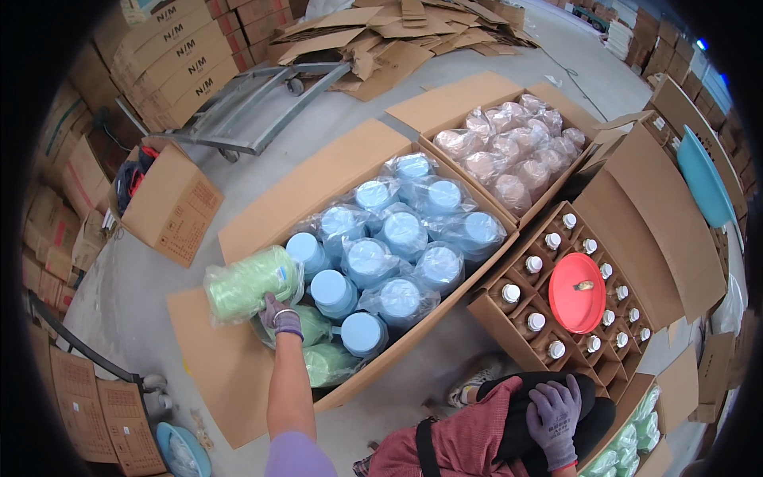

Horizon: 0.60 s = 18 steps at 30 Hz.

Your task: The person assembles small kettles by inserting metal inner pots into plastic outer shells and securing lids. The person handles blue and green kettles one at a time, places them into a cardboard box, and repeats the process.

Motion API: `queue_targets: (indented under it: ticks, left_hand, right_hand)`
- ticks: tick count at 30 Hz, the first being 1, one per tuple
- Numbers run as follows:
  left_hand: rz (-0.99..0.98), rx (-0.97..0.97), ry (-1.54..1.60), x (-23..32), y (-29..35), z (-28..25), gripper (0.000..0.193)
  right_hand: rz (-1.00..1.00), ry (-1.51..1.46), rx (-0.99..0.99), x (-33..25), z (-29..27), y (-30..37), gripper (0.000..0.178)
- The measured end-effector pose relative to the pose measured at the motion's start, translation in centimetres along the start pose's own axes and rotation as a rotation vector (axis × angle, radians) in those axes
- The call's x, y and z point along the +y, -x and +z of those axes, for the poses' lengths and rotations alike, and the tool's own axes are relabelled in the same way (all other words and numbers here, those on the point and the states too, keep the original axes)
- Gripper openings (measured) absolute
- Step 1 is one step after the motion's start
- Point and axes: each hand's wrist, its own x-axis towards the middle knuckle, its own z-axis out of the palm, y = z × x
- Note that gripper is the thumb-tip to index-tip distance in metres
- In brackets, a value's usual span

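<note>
My left hand point(282, 316), in a grey-purple glove, is closed on the near end of a green cylindrical container point(253, 285) in a clear plastic bag. The container lies tilted at the left edge of a large open carton point(425, 342). Below my hand, more bagged green containers point(327, 364) sit in that carton. Several light-blue containers point(369, 261) stand beside them, many in clear bags; at least one shows a side handle. My right hand point(555, 420), gloved too, rests on my dark-clad knee with its fingers spread, holding nothing.
Behind stands a carton of bagged pinkish containers point(517, 151). To the right, a divided carton point(509, 322) holds white-capped bottles and a red round lid point(577, 294). Bagged green items point(624, 449) fill a carton at lower right. A metal trolley point(254, 119) and flattened cardboard point(397, 40) lie beyond.
</note>
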Motion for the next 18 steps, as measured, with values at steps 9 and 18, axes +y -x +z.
queue_targets:
  ticks: [9, 18]
  left_hand:
    - [-0.395, -0.253, 0.267, 4.0, 1.6, 1.5, 0.049]
    - [-0.046, 0.044, -0.196, -0.7, -0.2, 2.5, 0.066]
  right_hand:
    - [0.008, 0.001, -0.024, -1.0, 0.2, -1.4, 0.022]
    - [0.014, 0.003, -0.023, -1.1, 0.6, -1.9, 0.023]
